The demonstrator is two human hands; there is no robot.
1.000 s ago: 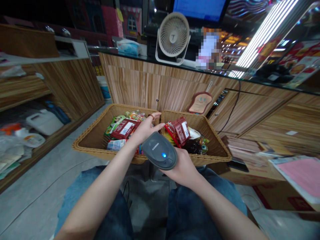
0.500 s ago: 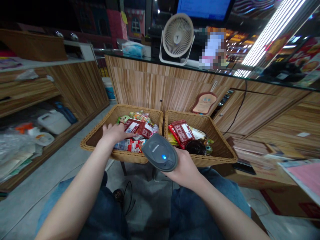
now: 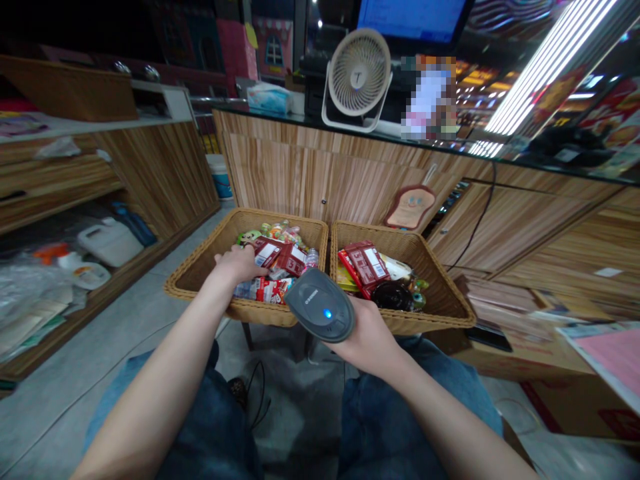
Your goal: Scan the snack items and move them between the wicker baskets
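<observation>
In the left wicker basket (image 3: 193, 293), my left hand (image 3: 239, 265) is closed with its fingertips at the left edge of a dark red snack packet (image 3: 267, 252). Part of that edge is hidden by the fingers. A second dark red packet (image 3: 293, 259) lies beside it, above a red and white bag (image 3: 273, 291). My right hand (image 3: 370, 333) is wrapped around a grey barcode scanner (image 3: 320, 305) with a lit blue light, held in front of the two baskets. In the right wicker basket (image 3: 445, 303) lies another dark red packet (image 3: 367, 262) among several snacks.
Behind the baskets stands a wooden counter (image 3: 280, 167) carrying a white fan (image 3: 357, 77) and a monitor (image 3: 410, 20). An open shelf (image 3: 75, 207) with bottles is at the left. A cardboard box (image 3: 540, 357) with a phone (image 3: 490, 335) on it sits at the right.
My left hand has moved slightly right, and its spread fingers have drawn together at the dark red packet's edge. The scanner in my right hand has hardly moved.
</observation>
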